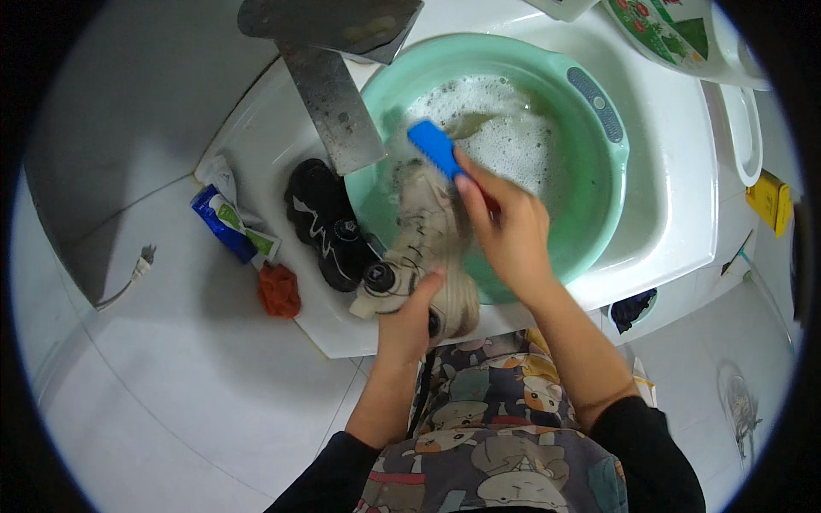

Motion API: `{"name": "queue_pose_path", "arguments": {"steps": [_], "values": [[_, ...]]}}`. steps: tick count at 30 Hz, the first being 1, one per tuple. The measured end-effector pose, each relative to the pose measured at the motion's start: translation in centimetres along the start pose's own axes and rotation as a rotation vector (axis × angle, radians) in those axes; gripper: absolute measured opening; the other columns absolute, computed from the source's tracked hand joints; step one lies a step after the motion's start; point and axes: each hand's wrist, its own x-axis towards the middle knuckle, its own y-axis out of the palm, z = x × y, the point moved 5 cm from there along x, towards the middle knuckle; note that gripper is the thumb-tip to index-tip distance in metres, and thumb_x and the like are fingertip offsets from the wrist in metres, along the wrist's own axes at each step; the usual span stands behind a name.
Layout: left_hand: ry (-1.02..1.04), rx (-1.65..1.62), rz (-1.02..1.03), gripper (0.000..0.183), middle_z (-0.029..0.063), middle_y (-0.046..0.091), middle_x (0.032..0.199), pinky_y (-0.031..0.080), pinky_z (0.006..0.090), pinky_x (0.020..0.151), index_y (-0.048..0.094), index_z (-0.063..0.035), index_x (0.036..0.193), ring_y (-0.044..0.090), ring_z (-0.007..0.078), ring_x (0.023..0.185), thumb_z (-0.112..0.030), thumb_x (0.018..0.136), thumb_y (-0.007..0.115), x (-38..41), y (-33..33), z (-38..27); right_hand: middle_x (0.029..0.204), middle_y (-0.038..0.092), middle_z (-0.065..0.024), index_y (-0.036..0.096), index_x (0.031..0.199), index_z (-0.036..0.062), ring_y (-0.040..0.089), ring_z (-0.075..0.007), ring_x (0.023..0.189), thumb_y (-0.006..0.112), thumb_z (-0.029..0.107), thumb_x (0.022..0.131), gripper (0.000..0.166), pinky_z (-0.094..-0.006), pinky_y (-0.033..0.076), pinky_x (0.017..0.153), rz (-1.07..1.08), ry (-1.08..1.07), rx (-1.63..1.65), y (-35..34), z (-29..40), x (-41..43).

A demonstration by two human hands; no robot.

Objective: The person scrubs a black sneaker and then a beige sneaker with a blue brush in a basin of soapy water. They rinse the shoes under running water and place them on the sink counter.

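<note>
My left hand grips a beige lace-up shoe near its heel, its toe tilted out over a green plastic basin. On the shoe's collar sits a round black dial-like part. A blue-backed brush is pinched in my right hand, just above the toe; its bristles are hard to make out. Below it, soapy water with white foam fills the basin's bottom, and something partly sunk shows through the foam. A black shoe lies against the basin's left side.
The basin stands in a white sink under a flat metal faucet. Left on the rim are a blue-and-green tube and an orange-red cloth. A white container stands at upper right. A plug dangles at left.
</note>
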Motion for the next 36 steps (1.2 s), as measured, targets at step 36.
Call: {"name": "queue_pose_path", "arguments": {"steps": [36], "values": [[0.056,-0.317,-0.077,0.037,0.0079,0.063,0.122,0.050,0.0315,0.092,0.058,-0.0022,0.126,0.062,0.0177,0.107,-0.009,0.091,0.068,3.5,-0.7,-3.0,0.068,0.057,-0.0095,0.066,0.127,0.0134,0.056,-0.0246,0.057,0.070,0.020,0.088,0.040,-0.0353,0.046,0.055,0.107,-0.105,0.175,-1.0,0.5,-9.3]]}}
